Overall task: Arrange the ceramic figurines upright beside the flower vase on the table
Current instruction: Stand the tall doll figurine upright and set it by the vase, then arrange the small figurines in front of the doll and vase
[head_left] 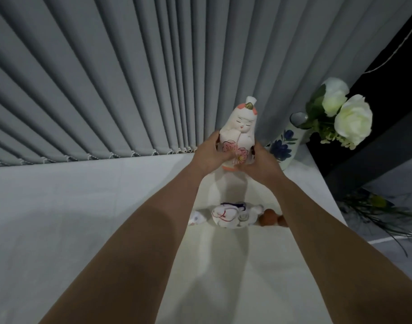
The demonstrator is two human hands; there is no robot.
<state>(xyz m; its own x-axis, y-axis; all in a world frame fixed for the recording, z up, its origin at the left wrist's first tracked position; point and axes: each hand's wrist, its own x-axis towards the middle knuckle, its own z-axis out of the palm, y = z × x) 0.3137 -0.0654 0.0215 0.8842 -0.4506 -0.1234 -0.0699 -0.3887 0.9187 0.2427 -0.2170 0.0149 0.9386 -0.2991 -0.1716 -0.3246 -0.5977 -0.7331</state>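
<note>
A tall white ceramic figurine (238, 127) with pink flowers painted on it stands upright at the far side of the white table (83, 218), just left of the flower vase (284, 146). My left hand (206, 155) and my right hand (262, 163) clasp its lower body from either side. The vase is white with blue flowers and holds white roses (349, 113). Nearer to me, a second white figurine (233, 216) with red and blue markings lies on its side between my forearms. A small brown figurine (271, 218) lies just right of it.
Grey pleated curtains (106, 90) hang right behind the table's far edge. The table's right edge runs close to the vase, with a dark gap and green foliage (377, 206) beyond it. A thin cord (396, 47) hangs at the top right.
</note>
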